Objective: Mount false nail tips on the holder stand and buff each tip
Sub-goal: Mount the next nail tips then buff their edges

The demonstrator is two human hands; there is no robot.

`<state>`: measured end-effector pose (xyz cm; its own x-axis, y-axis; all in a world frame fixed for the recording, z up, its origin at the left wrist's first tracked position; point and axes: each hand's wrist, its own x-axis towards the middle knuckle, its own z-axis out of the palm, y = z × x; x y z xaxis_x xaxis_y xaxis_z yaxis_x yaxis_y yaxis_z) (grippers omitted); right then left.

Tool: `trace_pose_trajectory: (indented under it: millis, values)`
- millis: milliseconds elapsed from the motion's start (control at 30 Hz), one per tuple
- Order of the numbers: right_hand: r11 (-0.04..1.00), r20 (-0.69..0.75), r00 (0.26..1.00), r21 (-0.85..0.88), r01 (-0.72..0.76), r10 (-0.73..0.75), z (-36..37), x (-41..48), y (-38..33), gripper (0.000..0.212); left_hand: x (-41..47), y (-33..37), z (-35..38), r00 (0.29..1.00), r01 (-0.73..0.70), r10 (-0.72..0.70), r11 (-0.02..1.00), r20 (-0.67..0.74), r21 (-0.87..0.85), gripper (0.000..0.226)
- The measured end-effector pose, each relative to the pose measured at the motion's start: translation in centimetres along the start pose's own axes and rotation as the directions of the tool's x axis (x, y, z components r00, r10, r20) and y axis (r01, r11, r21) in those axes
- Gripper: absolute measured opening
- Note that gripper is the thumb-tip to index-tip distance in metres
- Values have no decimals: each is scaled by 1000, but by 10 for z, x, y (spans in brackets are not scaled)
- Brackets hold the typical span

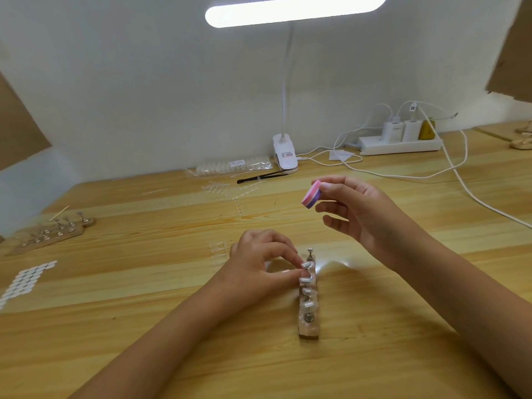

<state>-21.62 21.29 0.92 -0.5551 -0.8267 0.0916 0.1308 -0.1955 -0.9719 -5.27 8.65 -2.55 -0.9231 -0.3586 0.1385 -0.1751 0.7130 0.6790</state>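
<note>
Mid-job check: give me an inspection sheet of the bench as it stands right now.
Surface: light wooden table, striped grain.
Job's things: wooden holder stand with metal pegs at front centre; clear false nail tips on several pegs, farthest peg bare; pink-and-purple buffer block held in the air above it.
Clutter: second peg stand and white sticker sheet at left; bag of tips and thin black tool at the back.
Hands: left hand pinches one mounted tip; right hand pinches the buffer block.
Cables: white cables trail from the white power strip across the table's right side.
Surroundings: lit white clip lamp, white wall, brown cardboard panels at the sides.
</note>
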Motion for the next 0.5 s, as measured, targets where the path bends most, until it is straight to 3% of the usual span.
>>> trace_pose_trajectory:
  millis: [233, 333, 433, 500]
  values:
    - [1000, -9, 1000, 0, -16, 16, 1, 0, 1, 42, 2, 0, 5, 995, 54, -59, 997, -80, -56, 11]
    - [1000, 1, 1000, 11, -20, 20, 1, 0, 1, 36, 1, 0, 1, 977, 31, -78, 973, -198, -229, 7]
    - [1000, 18, 1000, -1, -11, 11, 2, -1, 2, 34, -2, 2, -7, 957, -32, -115, 871, -268, -491, 15]
    - [1000, 49, 999, -24, -1, 2, 3, -3, 3, 34, -3, 2, -8, 950, -45, -142, 817, -277, -574, 22]
